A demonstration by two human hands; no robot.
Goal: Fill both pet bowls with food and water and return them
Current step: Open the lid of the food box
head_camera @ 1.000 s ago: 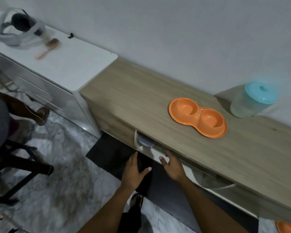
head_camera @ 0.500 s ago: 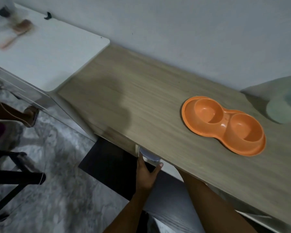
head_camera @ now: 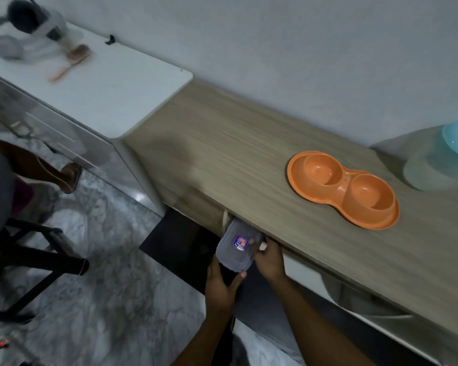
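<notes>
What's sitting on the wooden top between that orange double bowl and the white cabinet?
Nothing: in the head view, the wooden top is bare between the orange double bowl and the white cabinet.

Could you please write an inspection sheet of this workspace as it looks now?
Surface: wooden counter, mostly bare.
Job's things: orange double bowl on the counter, both wells look empty; teal-lidded jug beside it, blurred; lidded container with a sticker, partly out from under the counter.
Clutter: brush and headset on the white cabinet.
Hands: left hand and right hand both grip the container.
Cables: nothing seen.
Surroundings: marble floor, dark mat, black stool, another person's leg.
</notes>
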